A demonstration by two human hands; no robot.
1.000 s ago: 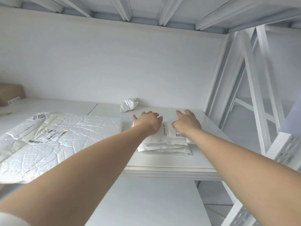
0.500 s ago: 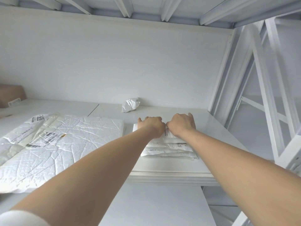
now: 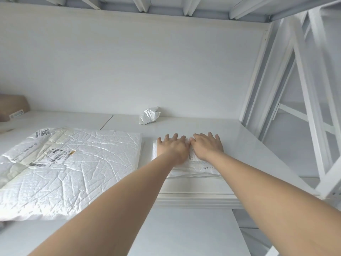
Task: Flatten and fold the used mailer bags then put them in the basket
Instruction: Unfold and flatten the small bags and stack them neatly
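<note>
Both arms outstretched; left hand (image 3: 172, 149) and right hand (image 3: 206, 147) flat, fingers straight (touching side by side), pressing folded mailer (image 3: 195, 166).

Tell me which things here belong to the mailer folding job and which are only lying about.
Job: folded mailers, pressed flat by left hand and right hand; large mailer, lying flat; crumpled bag at the back, likely another mailer.
Lying about: brown box at far left; white frame at right.
</note>
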